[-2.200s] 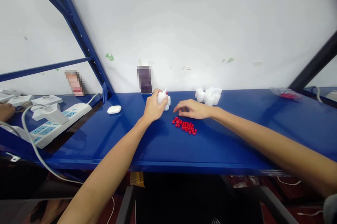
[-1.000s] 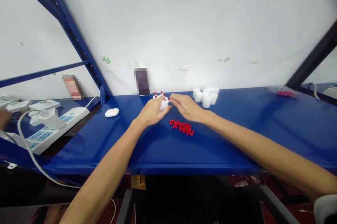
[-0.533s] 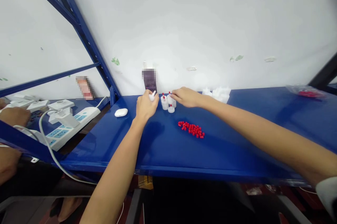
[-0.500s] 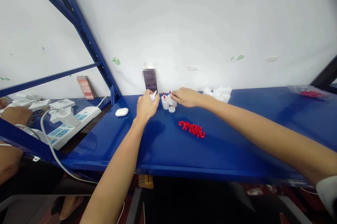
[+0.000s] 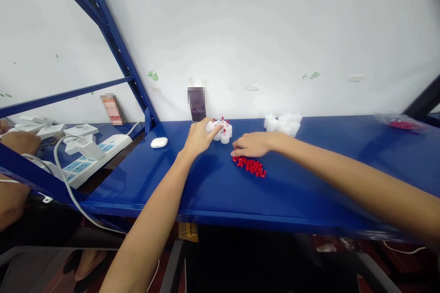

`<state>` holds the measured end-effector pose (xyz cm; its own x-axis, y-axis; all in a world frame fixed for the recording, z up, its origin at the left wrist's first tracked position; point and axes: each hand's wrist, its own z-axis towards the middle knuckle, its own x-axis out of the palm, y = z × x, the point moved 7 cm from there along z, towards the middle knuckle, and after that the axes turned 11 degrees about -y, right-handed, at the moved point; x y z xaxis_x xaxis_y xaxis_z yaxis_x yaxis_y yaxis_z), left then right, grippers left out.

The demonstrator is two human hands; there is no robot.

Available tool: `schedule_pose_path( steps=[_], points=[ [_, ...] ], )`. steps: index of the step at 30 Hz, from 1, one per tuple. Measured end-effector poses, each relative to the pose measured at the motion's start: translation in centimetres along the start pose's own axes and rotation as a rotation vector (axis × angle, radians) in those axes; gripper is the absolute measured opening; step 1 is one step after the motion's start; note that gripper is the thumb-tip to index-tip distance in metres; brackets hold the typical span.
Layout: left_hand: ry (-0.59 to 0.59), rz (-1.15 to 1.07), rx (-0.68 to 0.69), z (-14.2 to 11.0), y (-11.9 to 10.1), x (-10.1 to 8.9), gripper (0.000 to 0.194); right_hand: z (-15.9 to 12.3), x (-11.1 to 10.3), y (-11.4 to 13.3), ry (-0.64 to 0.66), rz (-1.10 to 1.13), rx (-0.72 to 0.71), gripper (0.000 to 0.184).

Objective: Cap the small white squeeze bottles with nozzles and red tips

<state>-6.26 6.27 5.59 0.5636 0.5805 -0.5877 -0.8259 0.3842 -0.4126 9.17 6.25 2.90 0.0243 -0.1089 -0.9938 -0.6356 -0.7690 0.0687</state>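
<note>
White red-capped bottles point(image 5: 225, 137), bag point(image 5: 387, 119) holding red pieces point(image 5: 404, 124)

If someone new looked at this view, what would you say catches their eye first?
Probably the pile of small red pieces, vivid on the blue table, by the right hand. Next, the red-tipped white bottles beside the left hand, whose grip holds another white bottle. Farther right, a cluster of white bottles stands near the wall.

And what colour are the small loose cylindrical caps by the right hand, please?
The small loose cylindrical caps are red; the head view shows them best.
</note>
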Motion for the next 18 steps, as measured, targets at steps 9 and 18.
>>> schedule_pose_path(
  steps=[9, 18],
  points=[
    [0.027, -0.038, 0.096, -0.8, -1.6, 0.9, 0.035, 0.2, 1.0, 0.4, -0.114, -0.038, -0.063, 0.023],
    [0.143, -0.042, 0.057, -1.3, -1.2, 2.2, 0.039, 0.1, -4.0, -3.5, -0.921, 0.742, 0.173, 0.025]
  ],
)
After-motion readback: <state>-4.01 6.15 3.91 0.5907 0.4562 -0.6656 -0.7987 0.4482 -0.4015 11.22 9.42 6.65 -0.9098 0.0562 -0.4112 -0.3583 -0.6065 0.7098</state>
